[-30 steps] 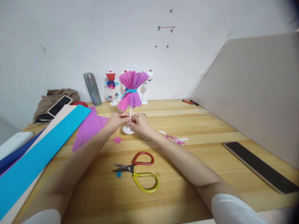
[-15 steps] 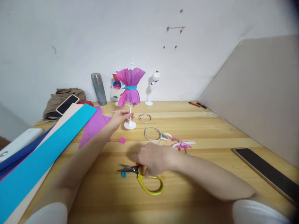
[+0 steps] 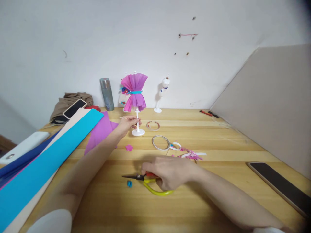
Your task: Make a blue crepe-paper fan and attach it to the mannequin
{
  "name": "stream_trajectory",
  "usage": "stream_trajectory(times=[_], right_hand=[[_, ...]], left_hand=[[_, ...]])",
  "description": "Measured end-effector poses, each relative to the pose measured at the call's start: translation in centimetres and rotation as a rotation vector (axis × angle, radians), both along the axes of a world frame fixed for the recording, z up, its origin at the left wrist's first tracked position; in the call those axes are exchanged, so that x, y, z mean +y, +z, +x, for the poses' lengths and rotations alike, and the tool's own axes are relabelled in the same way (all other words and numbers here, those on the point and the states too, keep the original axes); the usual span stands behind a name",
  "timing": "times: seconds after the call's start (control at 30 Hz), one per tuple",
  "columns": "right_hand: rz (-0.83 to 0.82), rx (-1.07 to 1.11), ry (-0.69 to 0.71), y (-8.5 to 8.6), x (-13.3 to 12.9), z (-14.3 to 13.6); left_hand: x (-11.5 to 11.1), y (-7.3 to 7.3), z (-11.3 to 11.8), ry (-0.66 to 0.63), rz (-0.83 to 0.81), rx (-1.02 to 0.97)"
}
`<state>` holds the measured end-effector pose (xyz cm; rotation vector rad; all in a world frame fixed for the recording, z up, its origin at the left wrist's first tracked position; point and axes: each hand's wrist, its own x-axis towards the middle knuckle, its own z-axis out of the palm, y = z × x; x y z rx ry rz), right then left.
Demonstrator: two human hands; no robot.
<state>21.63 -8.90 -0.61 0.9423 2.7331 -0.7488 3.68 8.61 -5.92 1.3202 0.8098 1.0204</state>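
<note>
My left hand [image 3: 129, 124] pinches the white post of a small dress stand [image 3: 138, 132]. On that stand sits a pink and purple paper dress [image 3: 135, 93], gathered at the waist by a turquoise band. My right hand [image 3: 170, 171] is closed around the yellow-handled scissors [image 3: 155, 191], low over the table, with their blades together and pointing left. Just below the blades lies a small blue paper piece [image 3: 129, 183]. A pink paper flower [image 3: 129, 148] rests on the wood between my two hands.
Tape rolls [image 3: 161, 142] and pink paper scraps [image 3: 191, 154] lie beyond my right hand. Coloured paper sheets [image 3: 53, 145] cover the left side. A flask [image 3: 107, 94] and another white stand [image 3: 157, 110] are by the wall. A phone [image 3: 279, 186] lies at right.
My right hand has closed around the scissors' handles, and the blades, apart before, have come together. My left hand keeps its hold on the stand, which has turned or tilted slightly.
</note>
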Motion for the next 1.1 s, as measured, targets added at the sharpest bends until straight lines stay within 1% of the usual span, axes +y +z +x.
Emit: stream_trajectory(times=[0.07, 0.1, 0.17, 0.23, 0.33, 0.43, 0.5, 0.57, 0.63, 0.73, 0.83, 0.93, 1.1], right_hand=[[-0.056, 0.094, -0.028, 1.1, 0.7, 1.0], [-0.088, 0.178, -0.050, 1.5, 1.1, 1.6], [-0.234, 0.368, -0.086, 1.8, 2.0, 2.9], [-0.337, 0.603, -0.103, 1.5, 3.0, 4.0], [-0.451, 1.018, -0.097, 0.4, 4.4, 4.8], [-0.502, 1.212, -0.170, -0.7, 5.1, 4.3], [-0.491, 1.258, -0.248, -1.0, 5.2, 3.7], [-0.455, 1.282, -0.345, -0.9, 5.1, 3.2], [-0.418, 1.291, -0.438, -0.6, 5.0, 3.1], [-0.382, 1.279, -0.527, 0.2, 4.8, 3.5], [-0.381, 1.269, -0.570, 0.8, 4.5, 4.0], [-0.398, 1.266, -0.579, 1.0, 4.4, 4.5], [-0.373, 1.186, -0.591, 1.1, 4.5, 5.4]], left_hand=[[0.0, -0.1, 0.1, -0.005, -0.010, -0.010], [-0.1, -0.1, 0.1, -0.008, -0.014, -0.014], [-0.2, -0.2, 0.3, -0.014, -0.016, -0.022], [-0.4, -0.3, 0.5, -0.018, -0.013, -0.026], [-0.9, -0.3, 0.8, -0.020, 0.005, -0.027], [-1.6, 0.0, 1.2, -0.041, 0.040, -0.015], [-2.1, 0.2, 1.5, -0.066, 0.077, 0.001], [-2.7, 0.5, 1.8, -0.097, 0.113, 0.016], [-3.3, 0.7, 2.2, -0.131, 0.137, 0.035], [-4.1, 1.0, 2.5, -0.162, 0.151, 0.070], [-4.6, 1.3, 2.6, -0.161, 0.142, 0.098], [-4.8, 1.5, 2.6, -0.151, 0.151, 0.132], [-4.5, 1.3, 2.7, -0.149, 0.180, 0.160]])
